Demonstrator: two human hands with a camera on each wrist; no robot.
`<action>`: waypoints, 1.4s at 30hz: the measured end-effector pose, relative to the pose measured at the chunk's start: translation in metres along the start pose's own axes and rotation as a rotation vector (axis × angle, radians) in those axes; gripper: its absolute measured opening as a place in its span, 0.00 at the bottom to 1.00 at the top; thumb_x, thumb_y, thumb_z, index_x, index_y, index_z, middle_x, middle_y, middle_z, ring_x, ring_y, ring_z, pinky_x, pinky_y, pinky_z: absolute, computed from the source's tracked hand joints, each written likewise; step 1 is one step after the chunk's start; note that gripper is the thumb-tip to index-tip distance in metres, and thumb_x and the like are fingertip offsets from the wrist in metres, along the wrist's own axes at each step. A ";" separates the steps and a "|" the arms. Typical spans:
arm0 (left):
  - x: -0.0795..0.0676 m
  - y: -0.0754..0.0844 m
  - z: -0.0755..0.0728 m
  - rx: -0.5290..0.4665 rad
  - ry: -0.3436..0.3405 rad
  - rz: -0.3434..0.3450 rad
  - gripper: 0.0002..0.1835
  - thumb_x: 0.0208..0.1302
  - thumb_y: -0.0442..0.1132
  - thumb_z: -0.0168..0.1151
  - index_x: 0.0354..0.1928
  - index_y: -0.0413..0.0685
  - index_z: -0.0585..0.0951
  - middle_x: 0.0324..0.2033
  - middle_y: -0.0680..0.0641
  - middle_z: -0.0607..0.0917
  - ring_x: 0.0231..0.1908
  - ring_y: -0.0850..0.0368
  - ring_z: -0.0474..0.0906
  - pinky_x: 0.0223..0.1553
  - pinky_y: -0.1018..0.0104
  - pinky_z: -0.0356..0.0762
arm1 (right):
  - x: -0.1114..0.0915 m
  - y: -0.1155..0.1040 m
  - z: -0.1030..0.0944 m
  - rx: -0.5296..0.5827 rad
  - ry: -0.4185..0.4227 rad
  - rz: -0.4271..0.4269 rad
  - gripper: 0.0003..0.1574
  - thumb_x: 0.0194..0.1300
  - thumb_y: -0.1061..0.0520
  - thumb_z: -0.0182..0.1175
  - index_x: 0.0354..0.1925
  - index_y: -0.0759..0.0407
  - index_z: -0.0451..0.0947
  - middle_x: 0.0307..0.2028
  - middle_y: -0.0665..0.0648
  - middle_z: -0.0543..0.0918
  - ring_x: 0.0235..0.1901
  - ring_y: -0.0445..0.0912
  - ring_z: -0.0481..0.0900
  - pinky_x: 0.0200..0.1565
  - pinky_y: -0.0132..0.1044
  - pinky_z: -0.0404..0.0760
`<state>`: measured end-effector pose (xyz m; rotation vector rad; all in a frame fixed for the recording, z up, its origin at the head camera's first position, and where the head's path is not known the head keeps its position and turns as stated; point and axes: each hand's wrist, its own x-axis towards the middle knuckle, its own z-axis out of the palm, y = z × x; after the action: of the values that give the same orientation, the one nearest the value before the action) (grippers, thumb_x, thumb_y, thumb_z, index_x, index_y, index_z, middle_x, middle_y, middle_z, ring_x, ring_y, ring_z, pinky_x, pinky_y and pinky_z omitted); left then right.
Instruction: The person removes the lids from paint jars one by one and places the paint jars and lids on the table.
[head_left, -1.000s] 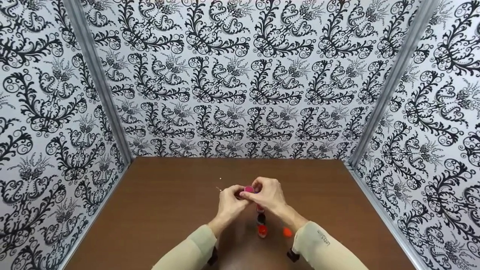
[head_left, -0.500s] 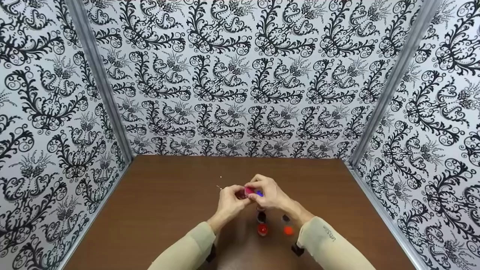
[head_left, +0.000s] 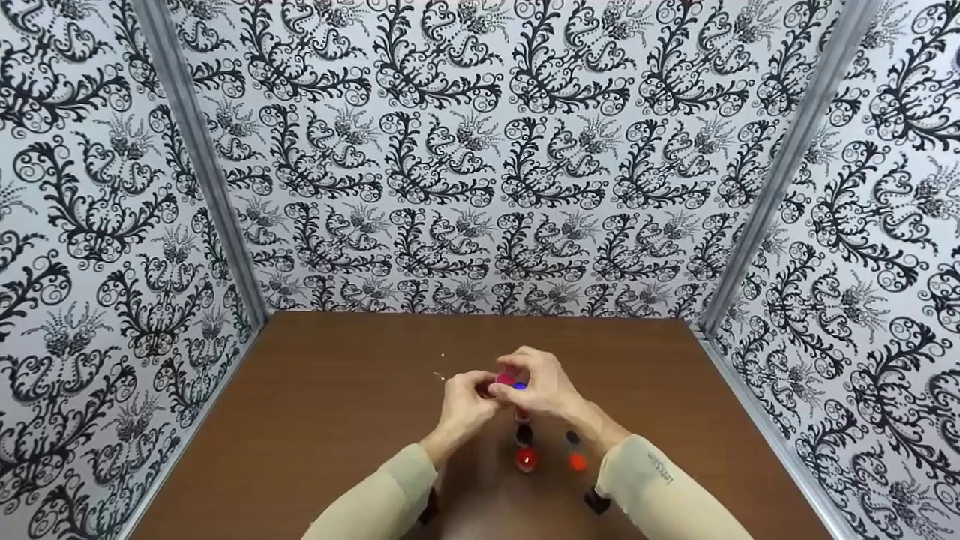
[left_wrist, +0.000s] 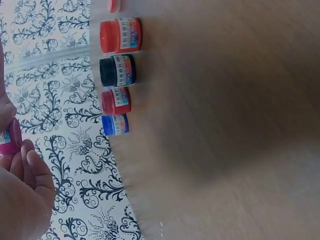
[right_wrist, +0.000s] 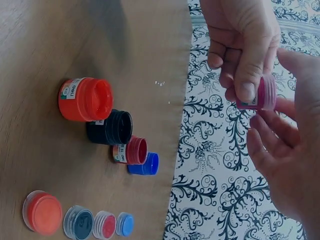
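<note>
My left hand (head_left: 466,405) grips a small magenta paint jar (head_left: 506,378), raised over the table. In the right wrist view, the left thumb presses across the label of the paint jar (right_wrist: 260,95), whose ridged lid (right_wrist: 270,92) faces right. My right hand (head_left: 546,386) is close around the lid end, thumb and fingers spread apart; in the right wrist view, fingers of the right hand (right_wrist: 295,145) lie right at the lid's lower edge. The left wrist view catches only part of the left hand (left_wrist: 25,195) and the paint jar (left_wrist: 11,137).
A row of open paint jars stands on the brown table (head_left: 337,420): orange (right_wrist: 87,100), black (right_wrist: 110,127), red (right_wrist: 131,151) and blue (right_wrist: 145,164). Their lids lie beside them, among them an orange lid (right_wrist: 44,214). White specks (right_wrist: 160,83) dot the table. Patterned walls (head_left: 480,187) surround it.
My right fingers have spread away from the magenta jar, and the jar has shifted slightly right. My right forearm has moved a little right, uncovering a dark lid. My left hand keeps its grip.
</note>
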<state>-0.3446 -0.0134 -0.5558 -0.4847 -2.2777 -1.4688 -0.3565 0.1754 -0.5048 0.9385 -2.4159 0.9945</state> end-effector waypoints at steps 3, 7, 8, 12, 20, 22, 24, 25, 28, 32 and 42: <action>0.000 0.002 -0.001 0.004 0.012 -0.014 0.11 0.55 0.38 0.86 0.39 0.43 0.96 0.33 0.46 0.96 0.30 0.67 0.85 0.37 0.73 0.85 | -0.001 -0.002 0.003 -0.055 0.090 0.086 0.28 0.59 0.43 0.85 0.47 0.62 0.93 0.35 0.58 0.92 0.32 0.49 0.90 0.38 0.39 0.90; 0.001 0.005 -0.004 0.024 0.030 -0.021 0.11 0.54 0.39 0.86 0.39 0.44 0.96 0.31 0.47 0.96 0.30 0.63 0.88 0.36 0.72 0.85 | -0.002 -0.008 0.004 -0.089 0.133 0.241 0.25 0.55 0.38 0.88 0.36 0.55 0.93 0.30 0.53 0.93 0.27 0.41 0.86 0.33 0.31 0.84; 0.002 0.005 -0.005 0.035 0.033 -0.020 0.11 0.54 0.39 0.87 0.39 0.45 0.96 0.31 0.47 0.96 0.30 0.63 0.88 0.35 0.72 0.85 | -0.002 -0.009 0.004 -0.092 0.135 0.265 0.25 0.54 0.36 0.88 0.33 0.53 0.93 0.28 0.52 0.93 0.26 0.40 0.85 0.32 0.30 0.83; 0.003 0.004 -0.007 0.071 0.030 -0.010 0.11 0.55 0.39 0.86 0.39 0.45 0.96 0.32 0.47 0.96 0.31 0.64 0.88 0.36 0.72 0.86 | 0.000 -0.014 0.006 -0.108 0.138 0.278 0.26 0.51 0.35 0.89 0.30 0.51 0.92 0.26 0.53 0.93 0.25 0.37 0.81 0.31 0.31 0.80; -0.003 -0.001 -0.011 0.060 0.001 -0.012 0.10 0.56 0.35 0.83 0.41 0.43 0.95 0.32 0.46 0.96 0.31 0.65 0.87 0.36 0.72 0.86 | 0.001 -0.015 0.012 -0.110 0.053 0.141 0.13 0.56 0.51 0.85 0.35 0.56 0.94 0.29 0.54 0.91 0.29 0.44 0.85 0.33 0.30 0.82; -0.005 -0.001 -0.012 0.059 -0.003 -0.013 0.10 0.56 0.35 0.82 0.41 0.43 0.95 0.32 0.46 0.95 0.31 0.63 0.88 0.36 0.72 0.86 | 0.002 -0.015 0.012 -0.101 0.036 0.113 0.12 0.56 0.53 0.83 0.36 0.56 0.94 0.30 0.54 0.90 0.29 0.45 0.85 0.34 0.30 0.82; -0.005 -0.002 -0.012 0.066 -0.005 -0.012 0.10 0.56 0.36 0.82 0.41 0.43 0.95 0.32 0.46 0.96 0.31 0.59 0.90 0.37 0.71 0.86 | 0.002 -0.015 0.013 -0.093 0.029 0.090 0.11 0.55 0.54 0.81 0.37 0.57 0.94 0.30 0.55 0.89 0.30 0.46 0.85 0.34 0.29 0.82; -0.005 -0.002 -0.013 0.073 -0.003 -0.008 0.10 0.56 0.36 0.81 0.41 0.44 0.95 0.32 0.46 0.96 0.32 0.56 0.91 0.37 0.71 0.87 | 0.003 -0.015 0.013 -0.087 0.029 0.082 0.11 0.55 0.54 0.81 0.37 0.57 0.94 0.30 0.55 0.89 0.30 0.46 0.85 0.34 0.29 0.82; -0.005 -0.002 -0.014 0.096 0.000 -0.001 0.11 0.55 0.38 0.80 0.41 0.44 0.95 0.32 0.47 0.96 0.33 0.49 0.93 0.37 0.70 0.87 | 0.004 -0.015 0.012 -0.078 0.029 0.062 0.12 0.55 0.55 0.80 0.38 0.57 0.95 0.30 0.55 0.89 0.30 0.46 0.85 0.34 0.29 0.83; -0.004 -0.004 -0.016 0.112 0.011 -0.006 0.12 0.54 0.40 0.81 0.40 0.45 0.95 0.31 0.47 0.96 0.33 0.47 0.93 0.36 0.70 0.86 | 0.007 -0.017 0.012 -0.066 0.030 0.059 0.12 0.56 0.56 0.80 0.40 0.58 0.95 0.30 0.55 0.89 0.30 0.43 0.84 0.34 0.29 0.84; 0.000 -0.009 -0.023 0.118 0.018 -0.079 0.15 0.52 0.36 0.82 0.45 0.45 0.95 0.35 0.47 0.96 0.35 0.61 0.89 0.40 0.69 0.86 | 0.008 -0.018 0.013 -0.044 0.038 0.114 0.13 0.55 0.57 0.79 0.40 0.58 0.95 0.30 0.55 0.88 0.31 0.50 0.87 0.36 0.28 0.82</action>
<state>-0.3457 -0.0380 -0.5541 -0.3489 -2.3772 -1.3594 -0.3511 0.1531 -0.5002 0.7677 -2.4727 0.9852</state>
